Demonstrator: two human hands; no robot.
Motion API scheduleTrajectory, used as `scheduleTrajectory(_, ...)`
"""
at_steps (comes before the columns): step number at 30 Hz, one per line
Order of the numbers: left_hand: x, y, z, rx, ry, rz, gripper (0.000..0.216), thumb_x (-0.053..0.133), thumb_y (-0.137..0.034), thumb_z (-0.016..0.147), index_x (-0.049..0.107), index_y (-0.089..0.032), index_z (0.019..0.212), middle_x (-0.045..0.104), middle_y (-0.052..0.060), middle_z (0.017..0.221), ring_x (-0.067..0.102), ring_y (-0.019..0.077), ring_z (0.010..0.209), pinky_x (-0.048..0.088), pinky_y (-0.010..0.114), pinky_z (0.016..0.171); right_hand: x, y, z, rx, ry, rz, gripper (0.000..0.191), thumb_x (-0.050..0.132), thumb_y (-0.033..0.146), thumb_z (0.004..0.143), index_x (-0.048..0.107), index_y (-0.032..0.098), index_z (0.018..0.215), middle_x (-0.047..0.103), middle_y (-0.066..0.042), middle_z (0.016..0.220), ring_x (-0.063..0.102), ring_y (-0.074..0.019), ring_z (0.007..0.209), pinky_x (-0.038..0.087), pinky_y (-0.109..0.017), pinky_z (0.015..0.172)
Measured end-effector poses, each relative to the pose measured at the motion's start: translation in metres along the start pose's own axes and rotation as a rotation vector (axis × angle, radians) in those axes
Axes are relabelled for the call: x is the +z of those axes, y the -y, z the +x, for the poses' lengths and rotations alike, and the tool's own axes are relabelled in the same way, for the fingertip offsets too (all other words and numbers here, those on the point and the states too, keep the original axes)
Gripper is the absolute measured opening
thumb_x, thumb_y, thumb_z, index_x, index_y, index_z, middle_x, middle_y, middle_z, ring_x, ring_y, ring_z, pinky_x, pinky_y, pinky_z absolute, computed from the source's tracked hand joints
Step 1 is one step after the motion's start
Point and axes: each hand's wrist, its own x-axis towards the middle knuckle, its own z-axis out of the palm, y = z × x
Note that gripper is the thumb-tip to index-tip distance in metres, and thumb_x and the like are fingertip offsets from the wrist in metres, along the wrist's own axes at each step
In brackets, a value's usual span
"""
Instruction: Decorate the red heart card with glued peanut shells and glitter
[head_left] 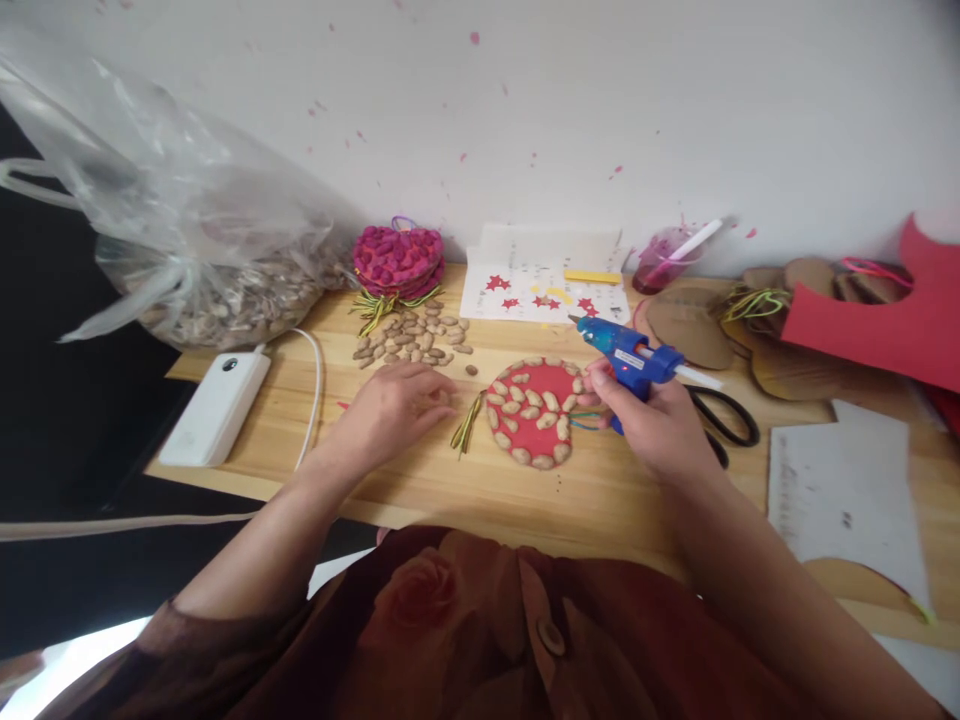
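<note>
A red heart-shaped card (534,412) lies on the wooden table (420,480), partly covered with glued shells. My right hand (649,425) is wrapped round a blue glue gun (626,358), held just right of the heart with its nozzle pointing up-left. My left hand (397,405) rests palm down on the table left of the heart, fingers curled near a pile of loose shells (412,338); what its fingertips hold is hidden. A bundle of yellow-green strings (466,424) lies between hand and heart.
A clear bag of shells (217,270) and a white power bank (216,405) sit at left. Finished magenta hearts (397,258) and a star sticker sheet (544,290) lie by the wall. Black scissors (724,420), cardboard cutouts (690,335), red foam (870,325) and white paper (844,495) are at right.
</note>
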Motion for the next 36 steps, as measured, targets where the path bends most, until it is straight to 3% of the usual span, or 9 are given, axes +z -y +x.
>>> scheduleTrajectory(6, 0.012, -0.021, 0.006, 0.184, 0.099, -0.103, 0.012, 0.064, -0.027, 0.096, 0.071, -0.019, 0.102, 0.073, 0.007, 0.11, 0.063, 0.0226, 0.104, 0.047, 0.038, 0.097, -0.003, -0.004, 0.0, -0.049, -0.023, -0.098, 0.036, 0.077, 0.054, 0.079, 0.071, 0.024, 0.098, 0.078, -0.003, 0.089, 0.076, -0.0224, 0.073, 0.053, -0.026, 0.052)
scheduleTrajectory(10, 0.018, -0.032, 0.004, 0.213, 0.103, -0.172, 0.013, 0.061, -0.028, 0.098, 0.07, -0.018, 0.1, 0.073, 0.008, 0.104, 0.063, 0.0218, 0.103, 0.049, 0.035, 0.093, -0.003, -0.005, 0.0, -0.074, -0.034, -0.13, 0.039, 0.074, 0.057, 0.082, 0.071, 0.022, 0.1, 0.077, -0.004, 0.091, 0.076, -0.0216, 0.07, 0.054, -0.026, 0.053)
scheduleTrajectory(16, 0.028, -0.049, -0.001, 0.287, 0.13, -0.261, 0.016, 0.058, -0.029, 0.1, 0.071, -0.019, 0.099, 0.072, 0.009, 0.102, 0.062, 0.0204, 0.098, 0.05, 0.035, 0.09, -0.002, -0.006, 0.002, -0.08, 0.071, -0.015, 0.037, 0.073, 0.057, 0.084, 0.069, 0.022, 0.097, 0.074, -0.003, 0.088, 0.076, -0.0239, 0.082, 0.061, -0.032, 0.064)
scheduleTrajectory(22, 0.033, -0.063, -0.003, 0.41, 0.111, -0.38, 0.017, 0.061, -0.023, 0.099, 0.069, -0.018, 0.113, 0.072, 0.008, 0.111, 0.065, 0.0175, 0.103, 0.051, 0.032, 0.096, -0.004, -0.004, 0.006, -0.224, -0.006, 0.033, 0.032, 0.07, 0.054, 0.087, 0.068, 0.022, 0.093, 0.072, -0.002, 0.087, 0.07, -0.0205, 0.085, 0.058, -0.033, 0.074)
scheduleTrajectory(25, 0.02, -0.049, -0.004, 0.347, 0.035, -0.279, 0.015, 0.059, -0.021, 0.099, 0.071, -0.019, 0.109, 0.073, 0.007, 0.107, 0.065, 0.0169, 0.1, 0.052, 0.03, 0.091, -0.005, -0.002, 0.005, -0.23, -0.046, 0.023, 0.029, 0.07, 0.051, 0.088, 0.068, 0.023, 0.092, 0.072, -0.002, 0.088, 0.069, -0.0206, 0.089, 0.057, -0.032, 0.074)
scheduleTrajectory(29, -0.004, -0.008, -0.007, 0.217, -0.103, 0.005, 0.013, 0.061, -0.023, 0.098, 0.072, -0.019, 0.094, 0.072, 0.005, 0.092, 0.064, 0.0188, 0.09, 0.051, 0.033, 0.085, -0.008, -0.006, 0.008, -0.195, -0.084, 0.002, 0.03, 0.072, 0.054, 0.086, 0.069, 0.024, 0.092, 0.072, -0.002, 0.087, 0.069, -0.021, 0.084, 0.055, -0.034, 0.072)
scheduleTrajectory(32, -0.013, 0.017, -0.012, 0.215, -0.079, 0.144, 0.013, 0.061, -0.024, 0.098, 0.073, -0.02, 0.095, 0.073, 0.005, 0.096, 0.063, 0.0207, 0.092, 0.049, 0.035, 0.087, -0.011, -0.01, 0.01, -0.164, -0.078, -0.028, 0.032, 0.072, 0.056, 0.085, 0.071, 0.025, 0.092, 0.073, -0.002, 0.088, 0.07, -0.0222, 0.083, 0.055, -0.035, 0.072)
scheduleTrajectory(36, -0.011, 0.025, -0.014, 0.213, -0.052, 0.176, 0.016, 0.06, -0.023, 0.098, 0.074, -0.02, 0.104, 0.073, 0.006, 0.099, 0.063, 0.0215, 0.095, 0.049, 0.035, 0.088, -0.013, -0.012, 0.01, -0.146, -0.083, -0.054, 0.03, 0.073, 0.055, 0.084, 0.071, 0.026, 0.093, 0.075, -0.003, 0.09, 0.071, -0.0239, 0.084, 0.055, -0.036, 0.07)
